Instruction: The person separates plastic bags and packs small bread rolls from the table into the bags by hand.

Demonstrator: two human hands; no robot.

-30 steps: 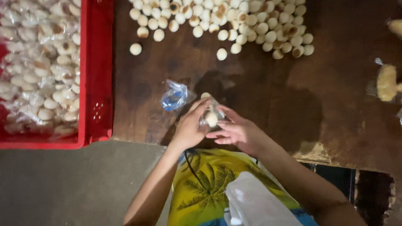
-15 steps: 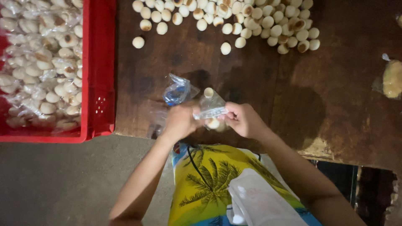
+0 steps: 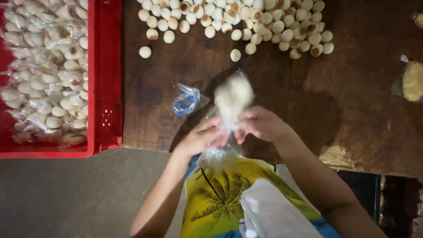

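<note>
- a clear bag (image 3: 232, 102) of pale round biscuits sat at frame centre, blurred, its neck pinched between both hands
- left hand (image 3: 200, 139) and right hand (image 3: 261, 124) were pressed together on the neck; closing looked like the step in hand; next called for a firm twist
- loose biscuits (image 3: 246, 22) lay at the top; a red crate (image 3: 105, 88) stood at the left

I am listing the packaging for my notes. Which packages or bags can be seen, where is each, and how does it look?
Clear plastic bag: blurred, pale round pieces inside, held by left hand and right hand.
Crumpled clear bag with blue tint: on the wooden table, left of the hands.
Filled clear bags: piled in the red crate, far left.
Clear packet, yellowish content: right table edge.
No labels, signs or screens show.
</note>
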